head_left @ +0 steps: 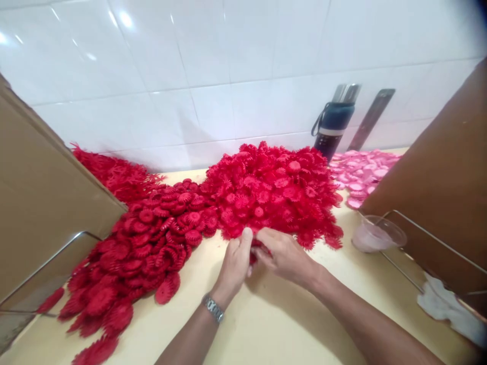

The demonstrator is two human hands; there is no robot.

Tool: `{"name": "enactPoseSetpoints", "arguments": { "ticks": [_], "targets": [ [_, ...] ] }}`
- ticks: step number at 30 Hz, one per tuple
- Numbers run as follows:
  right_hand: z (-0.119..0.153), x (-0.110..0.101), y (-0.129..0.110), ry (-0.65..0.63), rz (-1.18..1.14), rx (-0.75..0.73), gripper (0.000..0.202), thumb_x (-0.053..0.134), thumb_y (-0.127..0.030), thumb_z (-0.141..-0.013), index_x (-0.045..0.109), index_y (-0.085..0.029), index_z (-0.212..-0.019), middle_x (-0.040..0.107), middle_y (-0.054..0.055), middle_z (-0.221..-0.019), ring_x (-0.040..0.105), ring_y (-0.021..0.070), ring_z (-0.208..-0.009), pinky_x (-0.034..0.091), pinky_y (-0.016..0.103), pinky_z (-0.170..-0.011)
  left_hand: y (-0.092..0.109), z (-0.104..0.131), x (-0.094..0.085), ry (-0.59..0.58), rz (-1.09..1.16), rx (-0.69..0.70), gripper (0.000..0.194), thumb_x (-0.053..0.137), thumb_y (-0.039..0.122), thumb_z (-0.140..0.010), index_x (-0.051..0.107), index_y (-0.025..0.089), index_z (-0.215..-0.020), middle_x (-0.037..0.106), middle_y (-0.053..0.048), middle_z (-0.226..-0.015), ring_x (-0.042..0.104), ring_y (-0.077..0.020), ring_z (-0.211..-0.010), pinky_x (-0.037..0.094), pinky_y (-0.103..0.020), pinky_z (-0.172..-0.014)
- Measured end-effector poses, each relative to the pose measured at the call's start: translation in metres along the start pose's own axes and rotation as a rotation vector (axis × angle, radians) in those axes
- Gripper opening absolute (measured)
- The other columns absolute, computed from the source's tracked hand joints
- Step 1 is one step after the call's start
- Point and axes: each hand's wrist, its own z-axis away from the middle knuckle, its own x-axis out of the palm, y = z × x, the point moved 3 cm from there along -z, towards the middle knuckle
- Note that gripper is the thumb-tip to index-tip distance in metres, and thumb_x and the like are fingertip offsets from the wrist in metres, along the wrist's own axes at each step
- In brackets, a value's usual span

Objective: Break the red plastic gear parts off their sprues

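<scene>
My left hand [236, 261], with a metal-band watch [213, 307] on its wrist, meets my right hand [283, 253] at the middle of the table. Between them is a small red flower-shaped piece [252, 257], mostly covered by the fingers. My left thumb points up beside it, and my right fingers are bent onto it, slightly blurred. Just beyond the hands rises a heap of bright red fringed flower pieces [272, 195]. To the left spreads a pile of darker red, flatter round pieces with notched edges [140, 248].
Cardboard boxes [41, 187] [441, 167] flank the pale yellow table [281, 319]. At the back stand a dark blue flask [337, 121] and a ruler-like strip [372, 119]. Pink pieces [363, 172] and a clear plastic cup [375, 235] sit on the right; red strips [114, 175] lie back left.
</scene>
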Motion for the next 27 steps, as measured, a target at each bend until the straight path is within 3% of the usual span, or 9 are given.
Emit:
{"name": "enactPoseSetpoints", "arguments": {
  "ticks": [4,9,12,16,19,21,24,27],
  "targets": [
    [0.003,0.009,-0.006,0.138,0.153,-0.082,0.025,0.037,-0.009,-0.085,0.051,-0.017,-0.066,0.053,0.003,-0.061,0.046,0.0134,-0.054,0.034,0.025,-0.051,0.001,0.004,-0.001,-0.107,0.179,0.019,0.042,0.050,0.054,-0.077,0.047,0.016,-0.059,0.045,0.003,-0.042,0.040,-0.0074,-0.032,0.026,-0.018,-0.031],
    [-0.016,-0.013,0.006,0.248,-0.109,0.264,0.028,0.040,-0.020,-0.088,0.045,-0.020,-0.061,0.050,-0.002,-0.051,0.043,0.0100,-0.042,0.033,0.022,-0.044,0.010,0.008,0.000,-0.126,0.343,0.031,0.017,0.060,0.029,-0.072,0.053,0.015,-0.076,0.056,0.001,-0.055,0.051,-0.0102,-0.040,0.038,-0.019,-0.035],
    [-0.037,-0.037,0.022,0.349,0.033,0.277,0.016,0.042,-0.013,-0.084,0.057,-0.018,-0.080,0.059,0.004,-0.067,0.054,0.0152,-0.060,0.042,0.026,-0.056,0.013,0.009,-0.001,-0.104,0.389,0.024,0.015,0.060,0.021,-0.071,0.053,0.013,-0.082,0.060,-0.002,-0.060,0.056,-0.0129,-0.044,0.045,-0.023,-0.041],
    [-0.052,-0.050,0.037,0.256,0.440,0.235,0.032,0.052,-0.008,-0.075,0.061,-0.016,-0.105,0.055,0.016,-0.111,0.048,0.0312,-0.101,0.040,0.046,-0.080,0.014,0.007,-0.002,-0.170,0.527,-0.005,0.023,0.062,0.017,-0.071,0.055,0.012,-0.093,0.066,-0.009,-0.081,0.064,-0.0169,-0.059,0.053,-0.030,-0.057],
    [-0.045,-0.049,0.032,0.208,0.377,0.225,0.038,0.060,-0.023,-0.078,0.056,-0.019,-0.115,0.047,0.015,-0.126,0.041,0.0335,-0.111,0.037,0.050,-0.085,0.014,0.004,-0.004,-0.180,0.670,-0.069,0.020,0.053,0.026,-0.080,0.059,0.010,-0.092,0.067,-0.013,-0.086,0.066,-0.0205,-0.070,0.053,-0.036,-0.069],
    [-0.036,-0.040,0.022,0.095,0.148,0.165,0.042,0.063,-0.030,-0.077,0.054,-0.021,-0.117,0.052,0.010,-0.117,0.046,0.0264,-0.106,0.040,0.041,-0.086,0.014,0.002,-0.004,-0.158,0.747,-0.093,0.028,0.046,0.032,-0.085,0.061,0.009,-0.091,0.067,-0.013,-0.085,0.065,-0.0197,-0.071,0.053,-0.036,-0.071],
    [-0.025,-0.016,0.010,-0.114,-0.122,0.121,0.032,0.069,-0.027,-0.072,0.059,-0.019,-0.101,0.057,0.004,-0.091,0.053,0.0167,-0.083,0.045,0.027,-0.071,0.013,0.002,0.000,-0.111,0.771,-0.098,0.030,0.046,0.034,-0.086,0.063,0.010,-0.088,0.066,-0.009,-0.084,0.060,-0.0126,-0.063,0.052,-0.027,-0.065],
    [-0.018,0.000,0.009,-0.143,-0.218,0.101,0.013,0.067,-0.019,-0.073,0.059,-0.017,-0.083,0.055,0.000,-0.077,0.052,0.0128,-0.072,0.042,0.022,-0.062,0.011,0.003,0.004,-0.110,0.740,-0.085,0.020,0.052,0.028,-0.084,0.063,0.011,-0.082,0.064,-0.005,-0.077,0.056,-0.0088,-0.059,0.052,-0.024,-0.065]
  ]
}}
